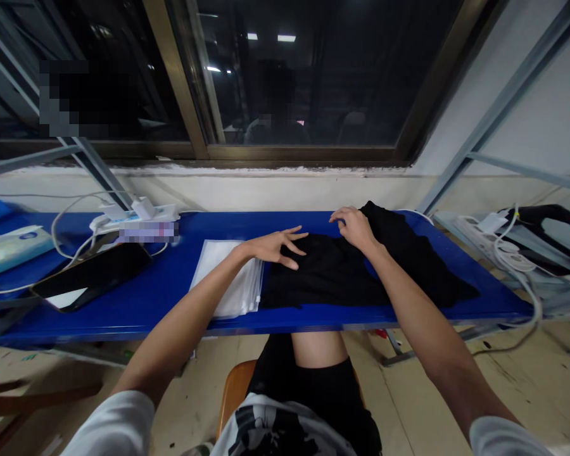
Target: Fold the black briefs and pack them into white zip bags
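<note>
A black cloth garment lies spread on the blue table in front of me. My left hand is over its left edge, fingers spread and nothing held. Near the garment's far edge is my right hand, its fingers loosely bent and apart, with nothing seen in them. A second heap of black cloth lies to the right, next to my right forearm; whether the two are one piece I cannot tell. Left of the garment sits a stack of clear zip bags, partly covered by my left wrist.
The blue table runs along the wall below a window. At the left are a black phone, a power strip with cables and a tissue pack. Another power strip stands at the right beside metal posts.
</note>
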The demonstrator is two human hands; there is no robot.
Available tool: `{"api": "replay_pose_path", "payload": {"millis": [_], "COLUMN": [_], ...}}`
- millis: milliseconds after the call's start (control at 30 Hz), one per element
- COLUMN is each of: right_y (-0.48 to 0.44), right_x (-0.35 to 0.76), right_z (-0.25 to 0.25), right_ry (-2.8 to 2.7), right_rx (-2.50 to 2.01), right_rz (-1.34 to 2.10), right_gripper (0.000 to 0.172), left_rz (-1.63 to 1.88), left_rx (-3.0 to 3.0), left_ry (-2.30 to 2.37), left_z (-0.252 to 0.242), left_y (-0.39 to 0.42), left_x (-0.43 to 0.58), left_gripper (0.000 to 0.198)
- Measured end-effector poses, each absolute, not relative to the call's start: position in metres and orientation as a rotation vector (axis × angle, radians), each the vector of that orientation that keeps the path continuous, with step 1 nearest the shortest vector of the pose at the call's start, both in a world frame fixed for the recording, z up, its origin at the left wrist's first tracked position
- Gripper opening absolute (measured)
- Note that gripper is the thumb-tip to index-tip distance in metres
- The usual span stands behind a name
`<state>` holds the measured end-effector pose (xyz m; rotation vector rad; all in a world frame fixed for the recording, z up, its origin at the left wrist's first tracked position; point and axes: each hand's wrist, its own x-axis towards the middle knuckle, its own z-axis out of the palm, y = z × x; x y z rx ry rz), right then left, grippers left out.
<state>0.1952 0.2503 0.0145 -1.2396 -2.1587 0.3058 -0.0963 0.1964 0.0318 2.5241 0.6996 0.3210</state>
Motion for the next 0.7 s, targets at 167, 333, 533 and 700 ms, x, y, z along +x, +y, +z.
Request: {"api": "replay_pose_path", "payload": {"millis": [167,333,533,700], "right_y": [0.222,0.177,0.181,0.237], "right_x": [0.171,0.172,0.195,0.22], "right_z": [0.01,-0.007,0.012,0.035], "right_ry": [-2.413,-2.707,-2.714,-2.514], "right_rx": [-1.124,-1.212,-1.32,-1.375], "right_rz": [0.412,0.423,0.468,0.448], "right_gripper": [0.032,0.087,0.074,0.037], "left_rz": [0.397,-0.019,0.35,0.531], "left_rx": [2.518,2.527,2.291,2.199], "left_ry": [0.882,0.96,1.002,1.111], "left_z": [0.024,0.018,0.028,0.028], "left_y": [0.202,0.197,0.21,0.247], "left_x": [-0.098,-0.101,-0.105,-0.103], "left_gripper": [0.055,0.114,0.067,0.025]}}
